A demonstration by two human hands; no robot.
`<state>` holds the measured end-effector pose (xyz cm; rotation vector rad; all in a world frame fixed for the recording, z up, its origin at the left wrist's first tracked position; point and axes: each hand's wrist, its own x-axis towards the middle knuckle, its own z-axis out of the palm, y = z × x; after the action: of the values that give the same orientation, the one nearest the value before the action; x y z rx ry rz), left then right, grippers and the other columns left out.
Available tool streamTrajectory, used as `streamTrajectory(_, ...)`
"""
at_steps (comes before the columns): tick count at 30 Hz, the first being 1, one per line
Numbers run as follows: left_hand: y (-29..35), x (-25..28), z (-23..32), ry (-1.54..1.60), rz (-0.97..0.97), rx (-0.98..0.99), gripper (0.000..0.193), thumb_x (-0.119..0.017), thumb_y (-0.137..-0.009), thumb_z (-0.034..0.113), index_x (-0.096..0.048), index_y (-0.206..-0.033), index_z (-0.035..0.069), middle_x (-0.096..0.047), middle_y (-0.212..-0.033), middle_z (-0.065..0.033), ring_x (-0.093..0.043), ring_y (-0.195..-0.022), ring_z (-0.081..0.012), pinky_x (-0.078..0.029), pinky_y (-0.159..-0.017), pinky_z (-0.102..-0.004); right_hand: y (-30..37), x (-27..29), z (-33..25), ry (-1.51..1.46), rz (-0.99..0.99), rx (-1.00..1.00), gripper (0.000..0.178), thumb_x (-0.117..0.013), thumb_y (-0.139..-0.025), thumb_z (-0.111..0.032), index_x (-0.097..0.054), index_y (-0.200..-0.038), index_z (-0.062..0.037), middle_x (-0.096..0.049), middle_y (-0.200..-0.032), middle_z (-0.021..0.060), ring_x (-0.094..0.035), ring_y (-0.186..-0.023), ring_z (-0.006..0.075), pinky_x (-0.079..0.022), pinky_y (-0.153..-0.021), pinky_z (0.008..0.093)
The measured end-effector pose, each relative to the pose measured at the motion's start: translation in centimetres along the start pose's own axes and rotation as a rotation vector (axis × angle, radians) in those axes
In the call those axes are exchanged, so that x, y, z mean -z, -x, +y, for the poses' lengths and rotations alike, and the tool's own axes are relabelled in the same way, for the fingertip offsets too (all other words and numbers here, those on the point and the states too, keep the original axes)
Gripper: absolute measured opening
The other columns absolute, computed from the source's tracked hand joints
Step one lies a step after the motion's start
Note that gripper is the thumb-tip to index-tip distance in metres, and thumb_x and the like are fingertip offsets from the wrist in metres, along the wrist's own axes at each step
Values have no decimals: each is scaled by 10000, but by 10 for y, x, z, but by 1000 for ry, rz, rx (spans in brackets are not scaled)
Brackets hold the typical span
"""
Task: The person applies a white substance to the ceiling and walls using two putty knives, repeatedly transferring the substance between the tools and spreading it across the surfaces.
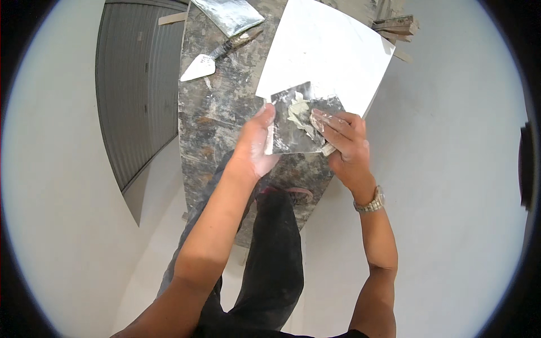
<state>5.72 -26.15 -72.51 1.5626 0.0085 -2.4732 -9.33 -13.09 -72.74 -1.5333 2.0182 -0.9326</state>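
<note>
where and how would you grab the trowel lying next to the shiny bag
By the middle of its dark handle, I'd say, reaching down from above and from the near right side. The handle is the long, slim part, angled up and to the right; the broad blade is coated white. The shiny bag crowds the far side.

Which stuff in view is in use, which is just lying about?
In use:
left hand, gripping a metal plate
right hand, fingers by the paste
pale paste on the plate

Seemingly just lying about:
trowel
shiny silvery item
white panel (role unclear)
wooden strips
</note>
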Motion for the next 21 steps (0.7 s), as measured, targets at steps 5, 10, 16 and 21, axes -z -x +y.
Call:
streamTrajectory(5, -3, 11, -1, -2, 20, -57, 358, -427, -1036, 268, -452, -1335, 73, -595, -1229, -119, -585, -1133, -262, -447, -1016, -458, 3, 13, 13, 114, -76, 78, 514, -580, -656, 111, -720, -1096, -115, -684, -1202, -26, -572, -998, 216, -381, -850, 353)
streamTrajectory(10, -7, 24, 26, 55, -62, -219, 356, -453, -1027, 273, -483, -1300, 46, -604, -1216, -115, -605, -1106, -264, -493, -970, -456, -12, 10, 60, 286, -112, 70, 442, -550, -692, 79, -723, -1060, -94, -708, -1134, -1, -566, -1000, 228, -371, -860, 379)
streamTrajectory(16, -6, 32, 29, 129, -84, -291, 342, -466, -1028, 266, -471, -1295, 52, -604, -1211, -97, -603, -1111, -245, -485, -980, -437, -85, -81, 160, 525, -219, -265, 334, -607, -779, -36, -729, -1075, -130, -699, -980, 45, -575, -973, 242, -391, -868, 400)
streamTrajectory(21, -6, 32, 34, 182, -112, -271, 355, -452, -1033, 266, -487, -1296, 31, -599, -1241, -115, -590, -1134, -258, -471, -1003, -442, -149, -120, 210, 628, -59, -231, 273, -509, -919, -120, -728, -1077, -155, -708, -1023, 43, -590, -994, 236, -402, -870, 430)
